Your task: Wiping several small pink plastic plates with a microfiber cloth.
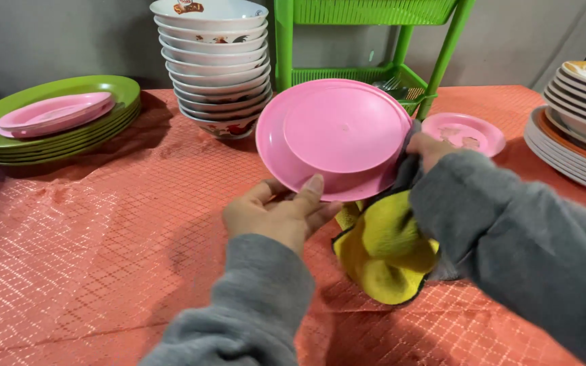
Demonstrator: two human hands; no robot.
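Note:
My left hand point(281, 211) grips the lower rim of a pink plate point(334, 135), which is tilted up with its underside facing me. My right hand point(430, 150) is at the plate's right edge, holding a yellow and grey cloth point(384, 251) that hangs down under the plate to the table. Both arms wear grey sleeves.
An orange-red patterned tablecloth point(89, 257) covers the table. At the back left, green plates point(62, 129) carry pink plates point(55, 112). A tall stack of white bowls point(215, 68) stands behind. A green rack point(374, 41), a small pink plate point(462, 132) and stacked white plates point(578, 135) lie right.

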